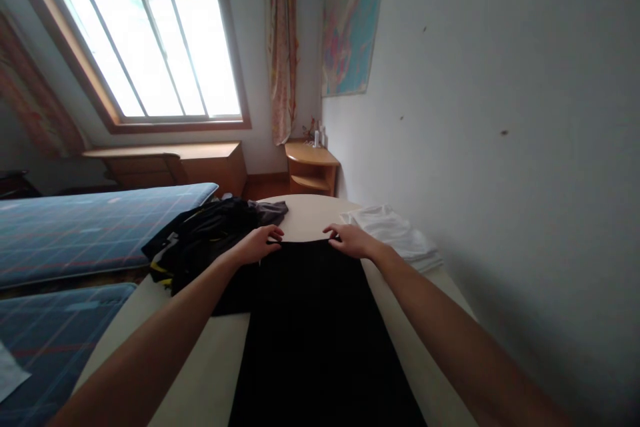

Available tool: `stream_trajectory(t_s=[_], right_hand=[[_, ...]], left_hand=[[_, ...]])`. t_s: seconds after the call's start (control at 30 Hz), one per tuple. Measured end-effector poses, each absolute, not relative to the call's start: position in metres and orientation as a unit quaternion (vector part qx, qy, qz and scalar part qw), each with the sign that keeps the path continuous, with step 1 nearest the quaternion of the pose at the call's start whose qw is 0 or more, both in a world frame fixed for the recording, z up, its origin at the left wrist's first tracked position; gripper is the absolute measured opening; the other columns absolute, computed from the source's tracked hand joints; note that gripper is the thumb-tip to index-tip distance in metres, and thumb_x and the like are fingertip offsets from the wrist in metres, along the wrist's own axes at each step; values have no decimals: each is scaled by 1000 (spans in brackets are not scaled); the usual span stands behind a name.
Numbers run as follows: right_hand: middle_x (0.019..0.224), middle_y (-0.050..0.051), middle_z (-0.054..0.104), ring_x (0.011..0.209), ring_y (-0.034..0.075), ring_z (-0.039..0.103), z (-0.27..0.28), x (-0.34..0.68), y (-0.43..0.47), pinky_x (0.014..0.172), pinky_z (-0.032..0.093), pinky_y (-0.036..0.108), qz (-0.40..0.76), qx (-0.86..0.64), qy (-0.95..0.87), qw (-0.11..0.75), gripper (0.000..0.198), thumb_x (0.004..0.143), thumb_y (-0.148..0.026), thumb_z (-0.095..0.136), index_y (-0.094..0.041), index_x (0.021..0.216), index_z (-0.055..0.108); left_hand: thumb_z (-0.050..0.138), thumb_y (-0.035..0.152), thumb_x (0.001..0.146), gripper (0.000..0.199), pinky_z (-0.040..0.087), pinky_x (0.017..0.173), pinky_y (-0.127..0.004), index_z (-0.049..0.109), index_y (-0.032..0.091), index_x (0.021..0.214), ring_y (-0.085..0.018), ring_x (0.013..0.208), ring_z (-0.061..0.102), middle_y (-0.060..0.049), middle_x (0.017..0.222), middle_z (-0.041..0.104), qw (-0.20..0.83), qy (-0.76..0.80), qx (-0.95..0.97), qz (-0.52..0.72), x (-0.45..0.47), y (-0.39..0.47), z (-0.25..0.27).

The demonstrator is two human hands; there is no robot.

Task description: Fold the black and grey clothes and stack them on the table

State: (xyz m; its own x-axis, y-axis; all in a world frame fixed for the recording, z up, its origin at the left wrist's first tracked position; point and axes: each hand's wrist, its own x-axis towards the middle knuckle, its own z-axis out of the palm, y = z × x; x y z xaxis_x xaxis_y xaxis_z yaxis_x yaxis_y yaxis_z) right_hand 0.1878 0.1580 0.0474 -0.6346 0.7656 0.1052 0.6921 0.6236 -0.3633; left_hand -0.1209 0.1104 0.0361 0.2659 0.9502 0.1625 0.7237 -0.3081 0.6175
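A black garment (315,333) lies spread on a pale, round-edged table (310,210) and runs toward me past the bottom of the view. Its exact kind is hard to make out; a black flap sticks out at its left side. My left hand (259,243) pinches the far left corner of the cloth between thumb and fingers. At the far right corner, my right hand (349,241) grips the same edge, which stretches nearly straight between both hands.
Left of the garment is a heap of dark clothes (200,233). White folded clothes (393,230) lie at the right, near the wall (525,213). Blue plaid mattresses (100,223) border the table's left side. A corner shelf (313,157) and a desk (210,150) stand farther back.
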Motion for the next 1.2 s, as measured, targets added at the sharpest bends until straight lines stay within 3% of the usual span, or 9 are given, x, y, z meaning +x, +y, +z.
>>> stream_trajectory(t_s=[0.1,0.27,0.43,0.53,0.67,0.83,1.03,1.2], right_hand=[[113,10,73,99,21,68,32,191,163,89,48,30,179,-422,-883,100,45,83,-12,57,-15,128,63],[111,10,72,100,19,67,23,197,167,91,48,31,201,-399,-875,188,44,84,-7,52,-14,126,62],[119,12,69,112,22,62,19,194,164,103,44,37,134,-425,-881,161,42,85,-10,53,-15,126,63],[131,14,63,124,24,54,19,182,151,111,36,38,78,-439,-881,158,44,85,-7,49,-13,126,64],[143,13,55,134,24,46,15,159,119,116,30,38,69,-422,-886,181,45,96,-27,46,-15,138,57],[161,8,34,149,29,25,-6,153,94,121,17,49,104,-445,-882,118,63,100,-60,35,-25,152,42],[164,9,25,152,32,18,-16,172,104,121,13,52,93,-552,-823,99,71,99,-65,27,-22,155,36],[160,14,34,149,30,26,-10,188,113,120,19,47,106,-548,-824,93,70,99,-61,34,-18,155,35]], left_hand=[[62,26,72,31,52,93,-39,67,17,102,-25,96,70,-8,103,76,221,559,758,253,-121,111,18],[57,25,77,35,50,98,-36,64,16,110,-22,103,69,-8,108,74,197,576,744,276,-123,117,10],[59,22,77,28,50,98,-40,67,16,103,-27,103,68,-10,106,73,152,607,733,268,-118,113,10],[55,21,82,31,43,107,-46,67,16,110,-31,116,61,-14,123,66,102,624,724,276,-99,96,9],[46,29,95,41,33,117,-43,58,22,133,-27,135,48,-9,147,52,37,579,774,253,-66,68,1],[38,45,101,52,21,121,-50,46,25,148,-28,149,28,-9,159,38,29,592,791,150,-53,59,-22],[37,49,100,56,18,119,-55,42,25,151,-33,150,24,-12,161,33,27,633,766,110,-71,66,-23],[41,47,98,55,25,115,-55,47,19,145,-36,139,44,-16,150,49,36,659,744,103,-98,73,-13]])
